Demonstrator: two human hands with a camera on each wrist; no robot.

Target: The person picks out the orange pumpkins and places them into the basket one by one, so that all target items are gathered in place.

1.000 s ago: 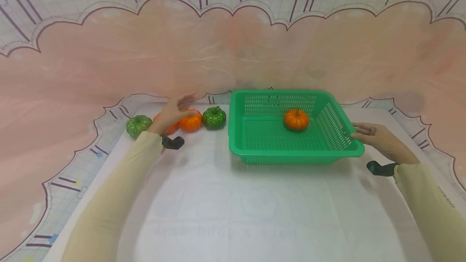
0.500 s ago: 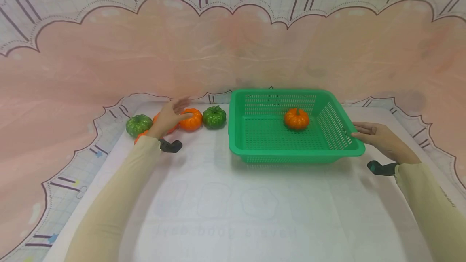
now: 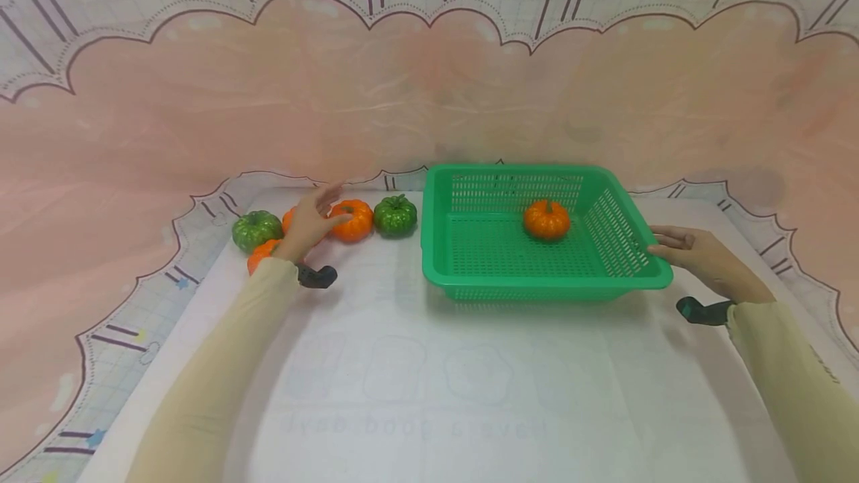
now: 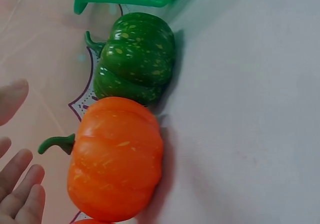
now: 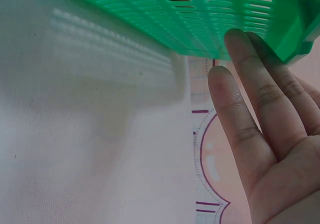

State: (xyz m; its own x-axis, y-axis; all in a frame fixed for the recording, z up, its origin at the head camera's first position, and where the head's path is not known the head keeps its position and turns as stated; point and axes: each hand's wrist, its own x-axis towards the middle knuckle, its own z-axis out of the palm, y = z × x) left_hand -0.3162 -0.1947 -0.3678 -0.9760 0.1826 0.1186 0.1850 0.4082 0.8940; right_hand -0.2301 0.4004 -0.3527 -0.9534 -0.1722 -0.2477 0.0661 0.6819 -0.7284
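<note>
My left hand (image 3: 310, 223) hovers over the row of small toy pumpkins, its fingers spread and holding nothing. Closest to it is an orange pumpkin (image 3: 353, 221) with a green stem, beside a dark green pumpkin (image 4: 135, 58). Part of another orange pumpkin (image 3: 290, 219) shows behind the hand. At the right end of a green plastic basket (image 3: 537, 282), my right hand (image 3: 714, 263) rests against the rim. In the right wrist view its fingers (image 5: 265, 93) are extended, with tips at the slotted side wall. One orange pumpkin (image 3: 546, 220) sits inside the basket.
Left of my left hand lie a green pumpkin (image 3: 257, 231) and an orange pumpkin (image 3: 262, 256), partly covered by the wrist. A white printed cloth (image 3: 429, 379) covers the table. Behind it rises a pink patterned backdrop (image 3: 429, 95).
My left hand has drawn slightly back and down to the left, uncovering more of the nearer orange pumpkin by the wrist. The right hand and basket stay in place.
</note>
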